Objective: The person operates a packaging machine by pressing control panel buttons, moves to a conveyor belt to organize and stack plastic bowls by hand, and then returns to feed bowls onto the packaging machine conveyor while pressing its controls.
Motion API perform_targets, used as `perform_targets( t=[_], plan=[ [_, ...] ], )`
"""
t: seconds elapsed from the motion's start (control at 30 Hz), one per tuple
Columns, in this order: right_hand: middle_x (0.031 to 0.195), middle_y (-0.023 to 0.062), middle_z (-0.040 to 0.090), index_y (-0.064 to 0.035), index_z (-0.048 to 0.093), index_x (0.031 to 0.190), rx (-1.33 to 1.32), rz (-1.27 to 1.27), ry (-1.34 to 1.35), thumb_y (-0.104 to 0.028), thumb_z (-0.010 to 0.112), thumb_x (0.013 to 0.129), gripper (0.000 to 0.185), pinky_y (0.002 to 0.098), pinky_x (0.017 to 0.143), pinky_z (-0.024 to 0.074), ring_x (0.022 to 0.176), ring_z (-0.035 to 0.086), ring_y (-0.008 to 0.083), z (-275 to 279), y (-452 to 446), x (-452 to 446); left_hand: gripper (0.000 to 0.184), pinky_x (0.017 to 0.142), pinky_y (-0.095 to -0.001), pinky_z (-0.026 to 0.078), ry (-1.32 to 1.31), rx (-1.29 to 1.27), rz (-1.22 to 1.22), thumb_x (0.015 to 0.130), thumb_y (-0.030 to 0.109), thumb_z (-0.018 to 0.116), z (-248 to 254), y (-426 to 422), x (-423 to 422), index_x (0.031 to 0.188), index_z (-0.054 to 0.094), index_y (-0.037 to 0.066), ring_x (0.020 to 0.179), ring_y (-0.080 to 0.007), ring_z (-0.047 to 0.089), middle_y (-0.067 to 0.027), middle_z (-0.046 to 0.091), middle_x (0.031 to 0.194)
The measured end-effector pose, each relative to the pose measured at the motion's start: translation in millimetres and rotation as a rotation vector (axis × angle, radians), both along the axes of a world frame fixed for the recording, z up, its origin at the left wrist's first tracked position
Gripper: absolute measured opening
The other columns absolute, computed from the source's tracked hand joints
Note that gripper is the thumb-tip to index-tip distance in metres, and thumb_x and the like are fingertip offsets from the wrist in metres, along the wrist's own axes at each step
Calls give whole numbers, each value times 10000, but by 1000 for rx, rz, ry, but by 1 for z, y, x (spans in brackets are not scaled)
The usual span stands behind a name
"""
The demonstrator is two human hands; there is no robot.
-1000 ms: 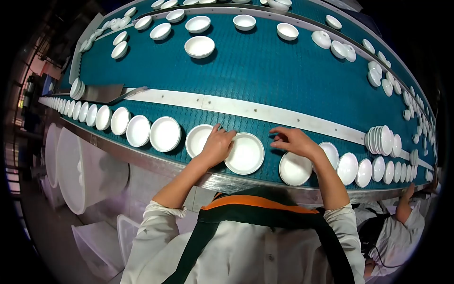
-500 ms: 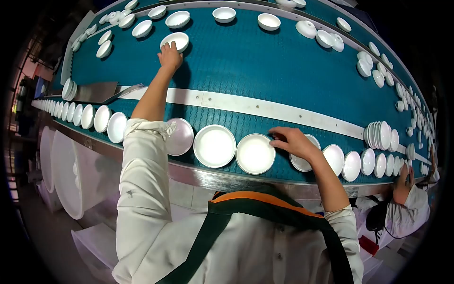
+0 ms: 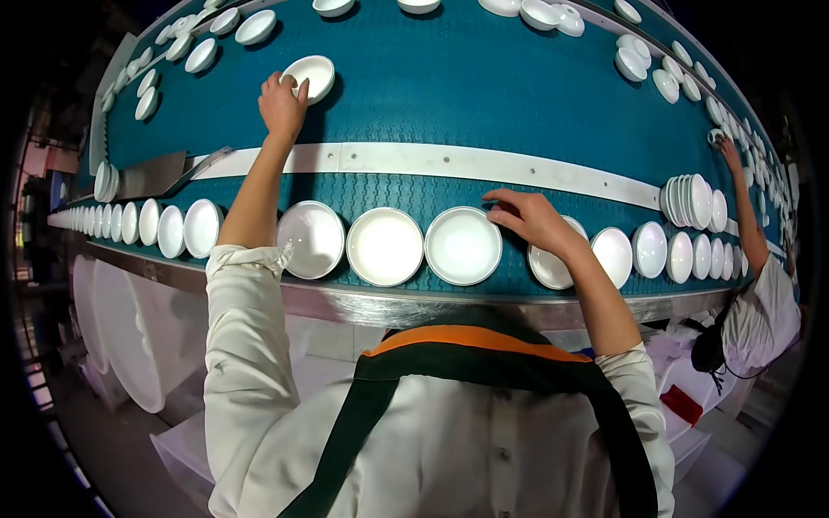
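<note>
My left hand (image 3: pixel 283 108) reaches over the far teal belt and grips the near-left rim of a white bowl (image 3: pixel 313 76), thumb at the inside edge. A shadow falls on the belt beside that bowl. Over the nearer belt, my right hand (image 3: pixel 528 217) hovers with fingers loosely apart, holding nothing. Its fingertips are close to the right rim of a round white bowl (image 3: pixel 464 246); whether they touch it I cannot tell. Another white bowl (image 3: pixel 551 266) lies partly hidden under my right wrist. More bowls (image 3: pixel 385 247) stand in a row along the near belt.
A white divider rail (image 3: pixel 397 159) separates the two belts. A stack of bowls (image 3: pixel 686 200) leans at its right end, and a metal deflector plate (image 3: pixel 154 175) sits at left. Scattered bowls (image 3: pixel 256 28) ride the far belt. A co-worker's arm (image 3: pixel 749 211) reaches in at right.
My left hand, now gripping the bowl's rim, has shifted left with it. Other far-belt bowls and my view have shifted too. The co-worker's hand has moved up to the far belt.
</note>
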State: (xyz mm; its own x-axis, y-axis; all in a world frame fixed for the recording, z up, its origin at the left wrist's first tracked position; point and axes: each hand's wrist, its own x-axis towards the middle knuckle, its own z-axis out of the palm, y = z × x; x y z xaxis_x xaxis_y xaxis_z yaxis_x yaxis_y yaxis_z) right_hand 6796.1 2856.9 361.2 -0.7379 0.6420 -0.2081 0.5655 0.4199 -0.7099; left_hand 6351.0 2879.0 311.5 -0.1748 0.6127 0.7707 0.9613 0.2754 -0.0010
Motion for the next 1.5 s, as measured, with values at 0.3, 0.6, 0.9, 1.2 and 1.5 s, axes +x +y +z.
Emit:
perform_targets(
  t=[0.3,0.6,0.9,1.2,1.5],
  plan=[
    [925,169,617,-53,600,1008,134,47,-400,-217,595,756,300,359,753,458,833,590,315,-1,25,79,259,393,-295,422,-1220,-392,148,769,185,449,-11,6,31,739,563,-46,456,-177,542,-111,583,572],
    [990,167,597,-38,536,1094,154,-218,-44,-232,596,777,377,372,783,457,902,577,302,13,16,138,231,432,-266,417,-1460,-479,-343,841,163,421,31,-23,193,889,491,-52,450,-153,516,-121,552,587],
    [804,177,603,-10,560,956,305,-233,47,-150,555,789,218,381,613,470,722,596,314,-29,-2,165,263,462,-235,424,-1636,-448,-385,846,188,475,39,-60,337,957,534,-43,509,-125,525,-85,570,687],
    [833,147,595,7,539,1026,467,-427,93,-107,589,767,288,332,607,469,736,576,271,-23,-25,240,256,464,-219,401,-1558,-365,-394,852,202,482,48,-59,412,940,536,-33,506,-100,506,-64,572,684],
    [988,154,576,-16,527,1051,374,-310,462,-97,577,779,288,358,757,447,895,551,290,-18,-34,266,238,459,-218,406,-1642,-395,-495,849,196,493,53,-32,494,918,531,-29,500,-106,512,-74,571,676]
  ],
)
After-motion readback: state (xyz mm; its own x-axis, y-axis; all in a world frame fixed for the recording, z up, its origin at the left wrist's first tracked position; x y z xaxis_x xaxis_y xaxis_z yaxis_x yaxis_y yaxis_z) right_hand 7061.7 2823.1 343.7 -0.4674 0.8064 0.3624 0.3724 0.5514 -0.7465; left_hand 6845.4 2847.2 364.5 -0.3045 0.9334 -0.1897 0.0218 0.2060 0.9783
